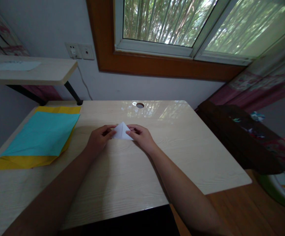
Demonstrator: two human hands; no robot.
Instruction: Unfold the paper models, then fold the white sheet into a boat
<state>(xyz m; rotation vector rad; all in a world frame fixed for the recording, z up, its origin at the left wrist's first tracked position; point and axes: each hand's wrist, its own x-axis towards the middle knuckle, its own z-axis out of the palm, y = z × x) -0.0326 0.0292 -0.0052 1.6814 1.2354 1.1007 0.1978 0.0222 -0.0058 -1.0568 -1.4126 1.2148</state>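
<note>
A small piece of white folded paper (121, 131), triangular with a crease down its middle, is held over the desk with its point facing the window. My left hand (100, 136) pinches its left corner between thumb and fingers. On the other side, my right hand (141, 136) grips the right corner, the thumb lying on top of the paper. Fingertips of both hands are partly hidden behind the paper.
Light wooden desk (193, 147) with a cable hole (140, 105) near its back edge. Turquoise paper (44, 132) lies on yellow paper (22, 163) at the left. A raised shelf (54, 70) stands back left. Beyond the right edge is a dark wooden piece of furniture (230, 131).
</note>
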